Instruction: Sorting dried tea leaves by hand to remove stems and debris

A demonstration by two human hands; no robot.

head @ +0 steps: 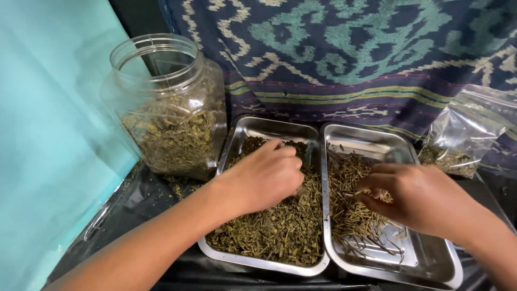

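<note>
Black plastic sheeting over the surface (140,210), glossy and creased, dusted with dry crumbs near the jar. Nearest on it, two shallow rectangular stainless-steel trays side by side, long edges touching. Left steel tray (258,263) filled almost wall to wall with chopped dried green-brown herb leaves and bits of stem (280,231). Left hand (266,175) palm down in that pile, fingers curled loosely into the leaves, fingertips buried; whether anything is pinched, impossible to tell. Right steel tray (431,261) mostly bare and shiny at the near end, with a thinner heap of pale dried twigs and stalks (350,215) toward its left and far side. Right hand (414,196) just above that heap, fingers bent and drawn together toward the thumb around a few pale stalks. Farther back on the left, a clear plastic jar with a wide open mouth (167,102), about half full of the same dried leaves, just beside the left tray's far corner. Far right, a clear zip bag (463,134) with a little dried herb at the bottom. Behind everything, a dark blue woven cloth with teal and cream patterns (350,48); at the left, a turquoise sheet (48,134).
</note>
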